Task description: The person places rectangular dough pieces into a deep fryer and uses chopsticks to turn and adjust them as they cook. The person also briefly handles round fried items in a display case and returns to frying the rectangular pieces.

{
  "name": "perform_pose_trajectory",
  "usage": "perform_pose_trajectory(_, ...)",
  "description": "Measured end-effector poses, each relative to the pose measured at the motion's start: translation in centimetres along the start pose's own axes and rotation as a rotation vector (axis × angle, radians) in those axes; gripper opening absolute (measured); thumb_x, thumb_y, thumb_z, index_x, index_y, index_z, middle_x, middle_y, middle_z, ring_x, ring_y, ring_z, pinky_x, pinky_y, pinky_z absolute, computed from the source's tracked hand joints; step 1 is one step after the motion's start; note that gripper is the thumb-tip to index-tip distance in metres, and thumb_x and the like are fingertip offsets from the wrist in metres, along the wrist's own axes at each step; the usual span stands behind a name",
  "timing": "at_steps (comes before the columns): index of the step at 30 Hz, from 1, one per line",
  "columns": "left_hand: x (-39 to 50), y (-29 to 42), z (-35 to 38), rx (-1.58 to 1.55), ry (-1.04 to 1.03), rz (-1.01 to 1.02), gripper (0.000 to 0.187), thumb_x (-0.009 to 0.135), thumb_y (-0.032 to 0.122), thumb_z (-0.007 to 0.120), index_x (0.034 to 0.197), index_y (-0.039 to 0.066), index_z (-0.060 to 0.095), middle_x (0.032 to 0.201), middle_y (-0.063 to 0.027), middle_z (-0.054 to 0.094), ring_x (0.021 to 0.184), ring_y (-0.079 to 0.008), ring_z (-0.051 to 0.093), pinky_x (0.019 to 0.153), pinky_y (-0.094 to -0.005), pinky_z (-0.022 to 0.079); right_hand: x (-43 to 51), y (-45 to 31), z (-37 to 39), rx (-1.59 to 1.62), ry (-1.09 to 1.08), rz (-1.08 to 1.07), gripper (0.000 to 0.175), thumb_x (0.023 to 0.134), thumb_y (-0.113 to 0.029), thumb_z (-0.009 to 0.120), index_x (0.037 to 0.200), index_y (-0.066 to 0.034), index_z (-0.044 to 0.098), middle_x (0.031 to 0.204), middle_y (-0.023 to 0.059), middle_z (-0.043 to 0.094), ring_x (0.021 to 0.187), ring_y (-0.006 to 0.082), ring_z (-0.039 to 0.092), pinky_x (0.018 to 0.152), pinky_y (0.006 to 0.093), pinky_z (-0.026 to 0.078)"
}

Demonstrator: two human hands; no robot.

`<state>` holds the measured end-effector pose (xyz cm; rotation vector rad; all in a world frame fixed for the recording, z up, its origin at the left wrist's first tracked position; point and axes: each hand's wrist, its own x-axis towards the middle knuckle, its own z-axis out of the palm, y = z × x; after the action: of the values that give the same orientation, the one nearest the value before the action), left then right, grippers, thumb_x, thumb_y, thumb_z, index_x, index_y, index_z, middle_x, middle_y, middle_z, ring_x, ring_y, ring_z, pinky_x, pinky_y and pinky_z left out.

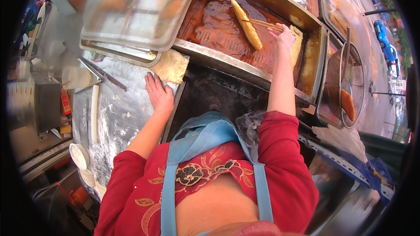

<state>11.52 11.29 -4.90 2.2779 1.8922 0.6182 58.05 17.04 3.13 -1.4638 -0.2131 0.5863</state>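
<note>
My right hand (283,35) grips a pair of wooden chopsticks (262,24) above the frying vat. Their tips meet a long golden fried dough stick (246,25) lying in the reddish-brown oil (216,26). A wide pale piece of dough (296,47) floats by the vat's right end, partly behind my right hand and forearm. My left hand (159,92) lies palm down with nothing in it on the floured metal worktop (121,111), fingers spread a little. Just beyond its fingertips is a flat slab of raw dough (171,66) at the worktop's edge, beside the vat.
A wire strainer basket (352,75) with a ladle and a browned piece hangs right of the vat. A clouded plastic cover (131,13) stands over trays at upper left. Tongs (90,68), a white rolling pin (94,114) and a white bowl (79,156) are at left.
</note>
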Motion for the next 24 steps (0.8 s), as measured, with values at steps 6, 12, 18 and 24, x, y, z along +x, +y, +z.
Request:
perform_pose_trajectory(6,0.0,-0.1,0.1,0.013,0.018,0.018,0.060,0.083,0.016,0.052,0.136,-0.006,0.038,0.150,-0.0242,0.025,0.140,-0.0418,0.020,0.112,-0.0535,0.021,0.8,0.2,-2.0,0.194,0.089,0.037,0.026,0.093,-0.008,0.049,0.103,0.0142,0.057,0.105,0.0268,0.059,0.073,0.0364,0.069,0.061,0.0385,0.061)
perform_pose_trajectory(12,0.0,-0.3,0.3,0.031,0.060,0.046,0.059,0.082,0.015,0.053,0.135,-0.007,0.039,0.149,-0.0242,0.027,0.138,-0.0421,0.023,0.111,-0.0528,0.024,1.3,0.5,-3.6,0.239,0.163,0.097,0.023,0.092,-0.004,0.049,0.104,0.0141,0.058,0.104,0.0266,0.060,0.076,0.0350,0.070,0.064,0.0371,0.061)
perform_pose_trajectory(18,0.0,-0.7,0.6,0.041,0.069,0.064,0.059,0.082,0.014,0.054,0.134,-0.007,0.040,0.149,-0.0241,0.027,0.138,-0.0422,0.024,0.111,-0.0517,0.025,0.8,1.9,-5.0,0.133,0.111,-0.027,0.021,0.090,-0.007,0.055,0.100,0.0109,0.062,0.097,0.0215,0.064,0.076,0.0322,0.070,0.065,0.0360,0.060)
perform_pose_trajectory(24,0.2,-1.0,0.8,0.051,0.083,0.076,0.058,0.081,0.012,0.054,0.134,-0.008,0.040,0.148,-0.0249,0.028,0.137,-0.0429,0.025,0.111,-0.0506,0.025,-0.6,0.3,-8.8,0.029,0.059,-0.192,0.024,0.094,-0.014,0.053,0.101,0.0071,0.062,0.094,0.0174,0.066,0.072,0.0286,0.070,0.063,0.0306,0.058)
